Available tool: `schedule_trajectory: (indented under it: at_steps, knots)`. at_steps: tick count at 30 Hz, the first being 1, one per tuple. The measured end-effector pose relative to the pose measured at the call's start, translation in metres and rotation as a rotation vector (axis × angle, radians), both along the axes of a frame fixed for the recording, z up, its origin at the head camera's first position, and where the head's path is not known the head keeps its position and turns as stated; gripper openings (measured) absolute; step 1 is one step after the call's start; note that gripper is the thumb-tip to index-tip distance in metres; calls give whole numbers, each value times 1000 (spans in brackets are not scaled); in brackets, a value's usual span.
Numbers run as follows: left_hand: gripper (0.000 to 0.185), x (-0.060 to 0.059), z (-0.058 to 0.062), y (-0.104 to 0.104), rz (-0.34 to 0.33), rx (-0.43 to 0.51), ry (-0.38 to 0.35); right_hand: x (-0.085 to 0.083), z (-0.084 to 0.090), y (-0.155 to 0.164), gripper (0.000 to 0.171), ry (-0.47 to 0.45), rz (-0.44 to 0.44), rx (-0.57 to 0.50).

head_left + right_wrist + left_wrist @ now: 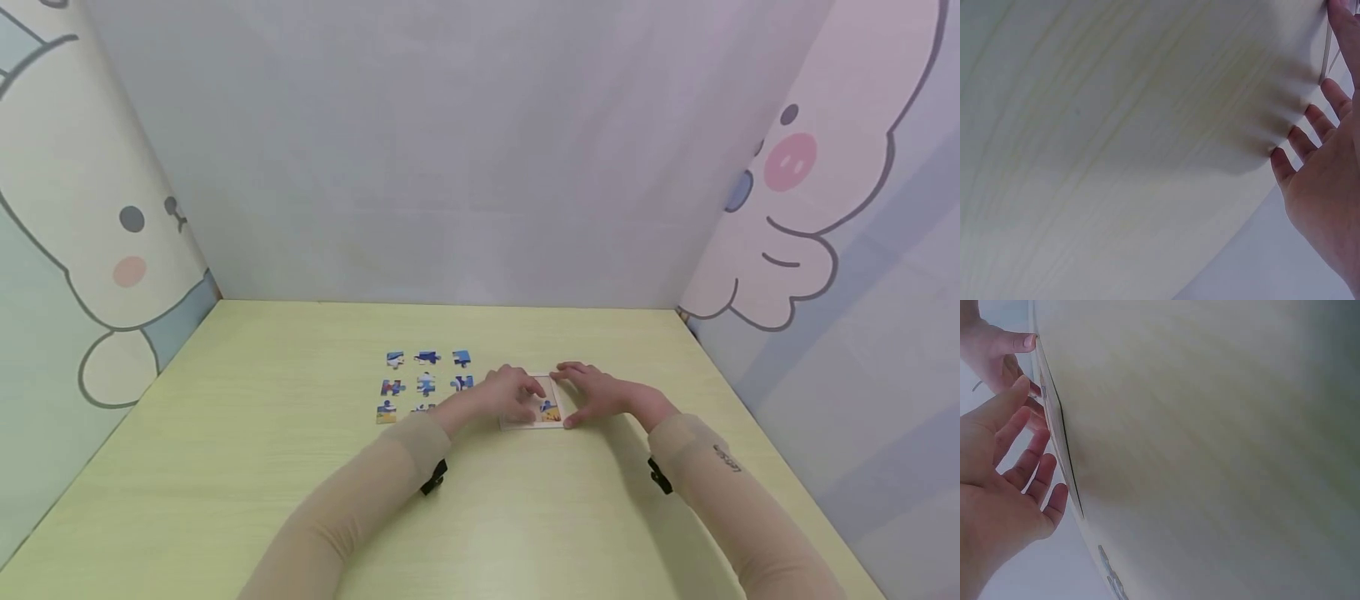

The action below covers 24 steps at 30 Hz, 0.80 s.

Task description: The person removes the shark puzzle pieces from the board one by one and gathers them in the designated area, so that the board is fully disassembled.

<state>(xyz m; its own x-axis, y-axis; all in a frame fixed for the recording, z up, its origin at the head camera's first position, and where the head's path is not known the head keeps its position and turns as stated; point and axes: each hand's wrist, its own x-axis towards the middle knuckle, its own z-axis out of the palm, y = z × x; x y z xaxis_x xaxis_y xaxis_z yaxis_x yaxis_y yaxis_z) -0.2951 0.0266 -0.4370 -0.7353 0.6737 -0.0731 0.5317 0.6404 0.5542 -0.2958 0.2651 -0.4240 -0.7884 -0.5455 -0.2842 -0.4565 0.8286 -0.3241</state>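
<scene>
A small puzzle frame with a pale rim lies flat on the table, and one blue-and-yellow jigsaw piece shows in its near right corner. Over the frame's left part is my left hand, fingers loosely bent and fingertips close to its surface; nothing shows between thumb and fingers in the left wrist view. My right hand spans the frame's right side, thumb at the near corner and a finger at the far corner. In the right wrist view its other fingertips rest on the tabletop. The left hand hides part of the frame.
Left of the frame, several loose jigsaw pieces lie in spaced rows; the left hand and wrist overlap the nearest ones on the right. The pale wooden table meets a plain backdrop behind and cartoon-printed panels at the sides.
</scene>
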Motion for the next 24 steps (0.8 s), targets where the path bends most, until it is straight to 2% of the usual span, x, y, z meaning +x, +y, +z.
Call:
schedule_trajectory:
  at_steps: [5, 10, 24]
  knots:
    - [45, 0, 0, 7, -24, -85, 22, -1, -1, 1, 91, -3, 5, -9]
    - [46, -1, -1, 10, -38, -132, 62, 0, -2, 2, 90, 2, 6, -11]
    - [43, -2, -1, 11, -13, -115, 12, -1, -1, 1, 91, -8, -6, -6]
